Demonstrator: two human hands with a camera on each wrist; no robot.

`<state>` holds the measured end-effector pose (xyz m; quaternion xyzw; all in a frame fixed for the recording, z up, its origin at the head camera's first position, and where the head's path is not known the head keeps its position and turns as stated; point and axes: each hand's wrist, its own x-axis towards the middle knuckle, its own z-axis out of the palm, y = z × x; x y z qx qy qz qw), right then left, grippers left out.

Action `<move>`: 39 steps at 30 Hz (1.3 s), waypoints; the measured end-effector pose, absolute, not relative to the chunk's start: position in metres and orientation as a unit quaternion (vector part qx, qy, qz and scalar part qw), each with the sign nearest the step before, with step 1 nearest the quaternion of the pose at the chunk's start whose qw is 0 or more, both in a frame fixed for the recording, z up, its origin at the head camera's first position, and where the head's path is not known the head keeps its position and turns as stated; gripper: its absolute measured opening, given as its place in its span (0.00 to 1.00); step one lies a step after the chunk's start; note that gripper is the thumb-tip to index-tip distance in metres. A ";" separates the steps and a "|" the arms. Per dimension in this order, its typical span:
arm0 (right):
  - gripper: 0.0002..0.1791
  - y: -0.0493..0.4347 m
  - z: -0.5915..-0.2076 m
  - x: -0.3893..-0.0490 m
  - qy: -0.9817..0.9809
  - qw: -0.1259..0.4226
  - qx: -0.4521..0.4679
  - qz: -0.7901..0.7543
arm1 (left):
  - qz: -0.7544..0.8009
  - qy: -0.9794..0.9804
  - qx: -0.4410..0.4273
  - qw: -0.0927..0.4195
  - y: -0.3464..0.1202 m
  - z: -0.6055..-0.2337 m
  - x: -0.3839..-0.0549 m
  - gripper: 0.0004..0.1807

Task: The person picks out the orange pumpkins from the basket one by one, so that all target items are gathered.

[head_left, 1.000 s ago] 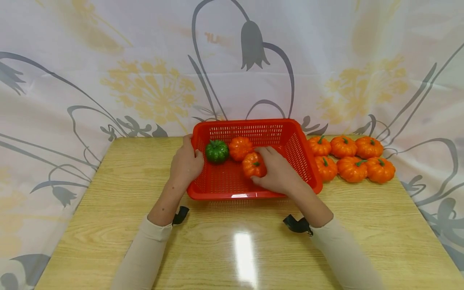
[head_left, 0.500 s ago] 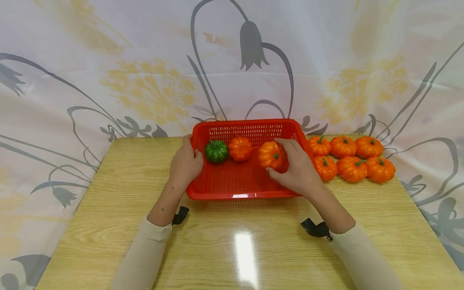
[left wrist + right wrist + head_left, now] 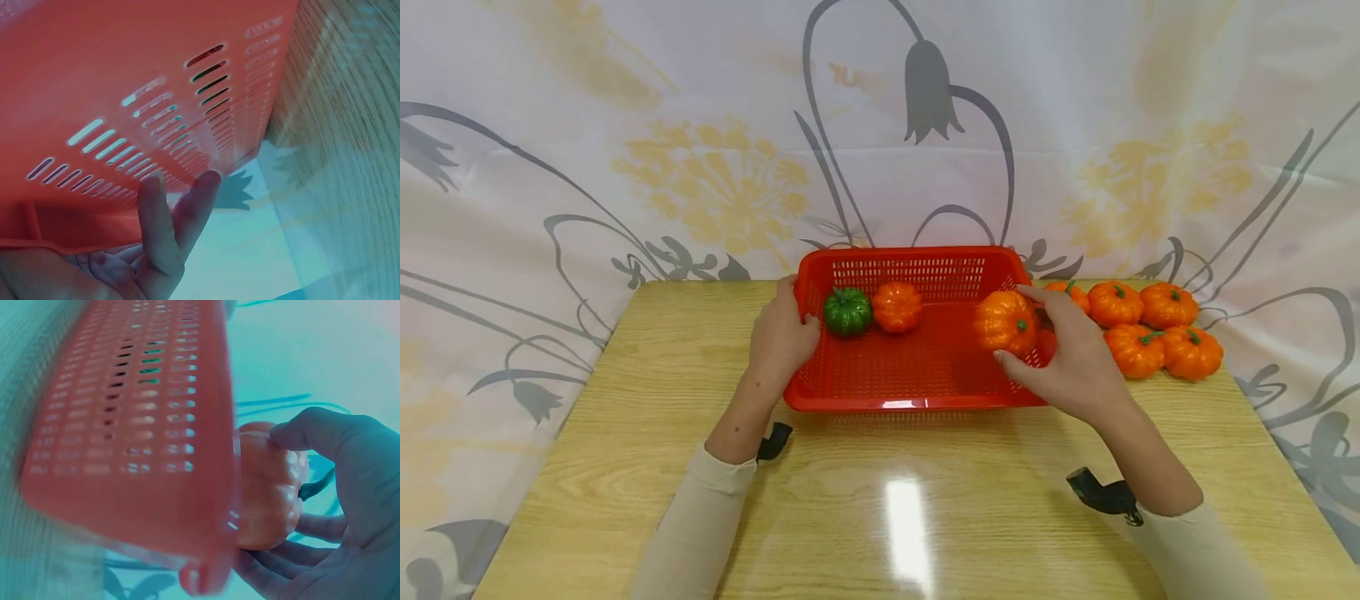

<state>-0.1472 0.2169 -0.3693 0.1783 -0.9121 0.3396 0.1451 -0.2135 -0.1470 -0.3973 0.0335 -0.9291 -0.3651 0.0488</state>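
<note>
In the head view, my left hand [image 3: 781, 337] grips the left rim of a red plastic basket [image 3: 880, 406]; the left wrist view shows its fingers [image 3: 159, 219] along the slotted outer wall. My right hand [image 3: 1078, 354] holds an orange toy pumpkin [image 3: 1002, 322] with a green stem between thumb and fingers, at the basket's right end. Seen from the right wrist, this pumpkin [image 3: 265, 487] is above the rim level, partly behind the basket's edge. Inside the basket, a green pumpkin [image 3: 847, 312] and another orange pumpkin [image 3: 897, 307] sit side by side at the left back.
Several orange pumpkins [image 3: 1133, 350] stand in two rows on the wooden table [image 3: 820, 500], right of the basket; my right hand partly hides the nearest ones. A flower-patterned cloth [image 3: 865, 125] hangs behind the table. Dark straps [image 3: 1105, 493] show at the wrists.
My right hand has lifted the orange pumpkin from the basket's middle and carried it right, to the right end. My left hand stays on the left rim.
</note>
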 end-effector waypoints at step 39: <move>0.48 0.288 -0.370 -0.104 -0.942 0.131 0.097 0.294 | -0.332 -0.940 0.024 0.077 -0.147 -0.399 -0.213 0.36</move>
